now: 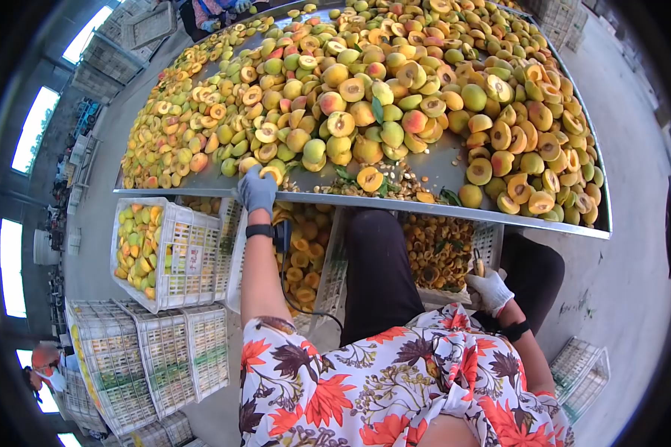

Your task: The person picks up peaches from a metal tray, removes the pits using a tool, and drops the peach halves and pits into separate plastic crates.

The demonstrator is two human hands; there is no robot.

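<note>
My left hand point(257, 190), in a grey glove, is at the metal table's front edge. Its fingers are curled against a cut yellow peach half point(274, 173), with more peaches close around the fingertips. Low on the right, my right hand point(490, 291), in a white glove, is closed around a small hand tool point(479, 265) with a yellowish handle; its working end is hard to make out. Whole and halved peaches point(341, 124) are heaped across the metal table point(440, 160). Loose pits point(402, 179) and green leaves lie near the front edge.
Below the table, one crate holds peach halves point(306, 253) and another holds darker brown pieces point(440, 249). A white crate of peaches point(173, 253) stands left, above stacked crates point(164, 357). Another crate point(580, 372) is on the right floor. A person point(216, 11) works across the table.
</note>
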